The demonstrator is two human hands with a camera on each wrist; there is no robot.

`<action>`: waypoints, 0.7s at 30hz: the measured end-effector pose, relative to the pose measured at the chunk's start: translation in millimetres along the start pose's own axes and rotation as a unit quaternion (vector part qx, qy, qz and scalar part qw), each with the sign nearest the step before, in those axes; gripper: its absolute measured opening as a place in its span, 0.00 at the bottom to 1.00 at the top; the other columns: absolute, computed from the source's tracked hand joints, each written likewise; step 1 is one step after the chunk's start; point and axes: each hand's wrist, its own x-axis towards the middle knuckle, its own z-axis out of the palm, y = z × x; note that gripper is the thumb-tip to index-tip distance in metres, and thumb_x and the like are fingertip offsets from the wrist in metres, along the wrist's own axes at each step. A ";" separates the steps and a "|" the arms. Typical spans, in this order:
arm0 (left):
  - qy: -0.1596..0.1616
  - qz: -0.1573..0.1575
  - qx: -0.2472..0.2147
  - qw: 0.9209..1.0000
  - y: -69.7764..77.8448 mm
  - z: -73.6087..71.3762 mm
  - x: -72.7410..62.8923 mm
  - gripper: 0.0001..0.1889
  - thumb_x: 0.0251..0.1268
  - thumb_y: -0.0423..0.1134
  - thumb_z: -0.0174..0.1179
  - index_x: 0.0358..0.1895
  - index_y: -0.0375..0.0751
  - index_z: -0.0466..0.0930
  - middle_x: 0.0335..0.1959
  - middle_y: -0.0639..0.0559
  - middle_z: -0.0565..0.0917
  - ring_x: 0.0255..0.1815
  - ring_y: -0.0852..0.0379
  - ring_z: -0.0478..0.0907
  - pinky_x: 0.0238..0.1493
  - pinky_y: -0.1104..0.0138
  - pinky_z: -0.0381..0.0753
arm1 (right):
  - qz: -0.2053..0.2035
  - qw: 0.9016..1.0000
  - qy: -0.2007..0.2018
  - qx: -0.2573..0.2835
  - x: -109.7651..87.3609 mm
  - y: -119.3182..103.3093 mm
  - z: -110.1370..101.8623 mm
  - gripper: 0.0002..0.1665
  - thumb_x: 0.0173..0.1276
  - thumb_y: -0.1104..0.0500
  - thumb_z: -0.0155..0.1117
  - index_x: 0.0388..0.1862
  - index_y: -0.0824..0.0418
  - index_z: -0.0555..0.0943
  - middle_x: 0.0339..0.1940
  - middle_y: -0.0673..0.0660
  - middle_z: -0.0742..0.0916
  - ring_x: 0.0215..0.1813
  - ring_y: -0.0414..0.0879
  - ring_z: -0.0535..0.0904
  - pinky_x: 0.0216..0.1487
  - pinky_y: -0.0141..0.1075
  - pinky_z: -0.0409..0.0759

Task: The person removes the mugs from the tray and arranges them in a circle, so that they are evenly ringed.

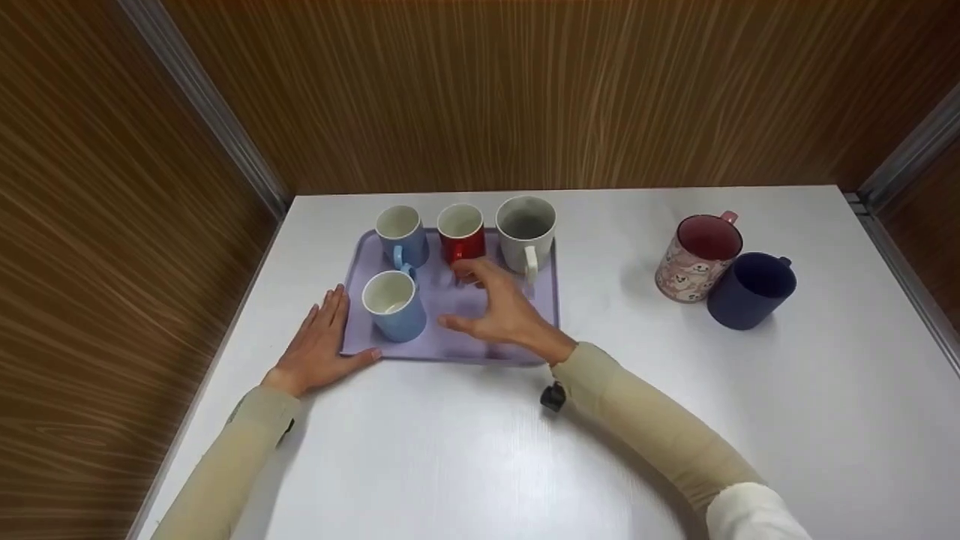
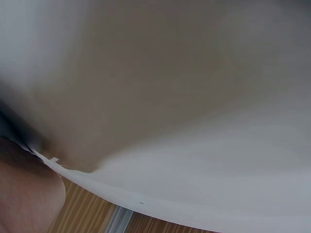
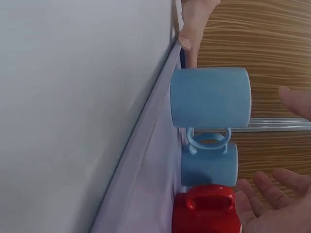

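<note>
On a lilac tray (image 1: 457, 350) stand a front light-blue mug (image 1: 401, 319), a back light-blue mug (image 1: 411, 247), a red mug (image 1: 466, 247) and a larger white mug (image 1: 517, 251). My right hand (image 1: 502, 304) hovers over the tray, thumb and fingers spread apart, holding nothing. It is nearest the red mug, and whether a fingertip touches that mug I cannot tell. Spread flat, my left hand (image 1: 322, 352) rests at the tray's left edge, its thumb by the front-left corner. Under the wrist, the left wrist view is mostly blurred.
Right of the tray, on the white table (image 1: 450, 450), a pink patterned mug (image 1: 686, 270) stands close beside a dark blue mug (image 1: 739, 300). Wood-grain panels (image 1: 525, 97) rise behind the table and at its sides.
</note>
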 end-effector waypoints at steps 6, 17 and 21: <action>-0.006 -0.002 0.000 1.000 0.8 -1.1 1.2 0.67 0.66 0.78 0.58 0.87 0.30 0.36 0.90 0.37 0.38 0.91 0.39 0.34 0.89 0.44 0.37 | 0.040 0.998 -0.048 0.023 15.7 -5.0 26.1 0.53 0.57 0.46 0.85 0.77 0.61 0.70 0.70 0.64 0.80 0.69 0.63 0.79 0.72 0.57 0.79; -0.003 0.005 -0.006 1.000 1.0 -2.5 0.9 0.68 0.65 0.78 0.59 0.87 0.30 0.35 0.90 0.37 0.37 0.91 0.39 0.34 0.89 0.44 0.38 | 0.076 0.995 -0.065 0.026 35.9 -10.1 65.8 0.55 0.57 0.50 0.86 0.79 0.59 0.67 0.73 0.57 0.79 0.69 0.53 0.79 0.73 0.46 0.80; 0.002 0.005 -0.006 1.000 0.9 -1.1 -2.3 0.68 0.65 0.77 0.60 0.87 0.30 0.35 0.90 0.37 0.37 0.91 0.39 0.34 0.89 0.45 0.39 | 0.085 0.994 -0.060 0.027 38.6 -8.0 75.1 0.56 0.57 0.50 0.86 0.81 0.58 0.67 0.73 0.57 0.79 0.69 0.52 0.78 0.75 0.46 0.78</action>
